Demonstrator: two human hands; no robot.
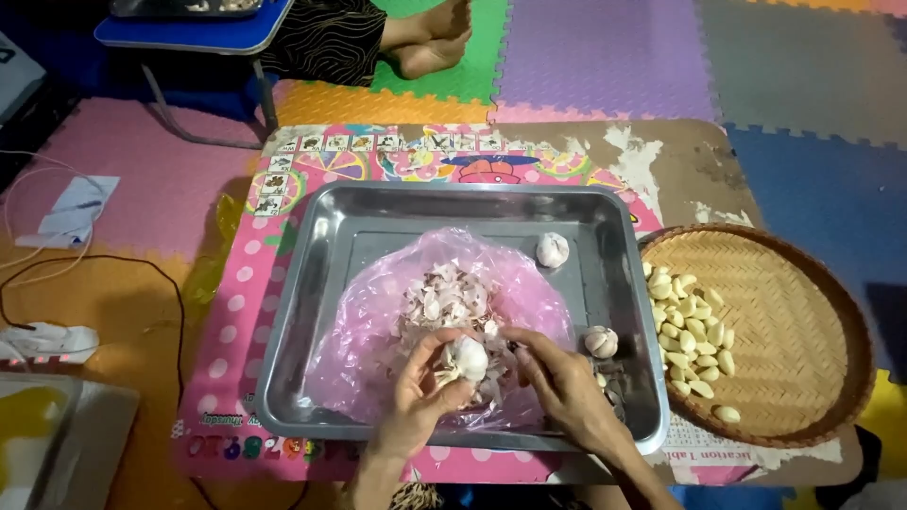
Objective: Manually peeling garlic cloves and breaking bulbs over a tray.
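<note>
A garlic bulb (468,359) was held low in the middle of the frame, cupped from below in the left hand (416,401), whose fingers were curled around it so that its top stayed exposed. The right hand (567,387) was brought against the bulb from the right, its fingertips (510,335) pinched on the skin at the bulb's upper side; a firm grasp of the bulb itself by this hand could not be told. Both hands were kept over a crumpled pink plastic bag (378,331) spread in a steel tray (321,255), seemingly so that loose skin would fall onto it. A heap of papery garlic peels (439,297) was already gathered on the bag just above the hands.

Two more unpeeled bulbs were left within reach in the tray: one garlic head (553,249) toward the upper right of the tray, and a partly broken bulb (601,341) just right of the right hand. At the right of the frame a round woven tray (803,321) was set touching the steel tray's edge, with peeled garlic cloves (690,331) collected along its left side, nearest the hands. Everything was laid on a low table covered by a pink patterned mat (246,312). At the upper middle of the frame, another person's bare feet (435,42) were seen on foam floor tiles (605,57).
</note>
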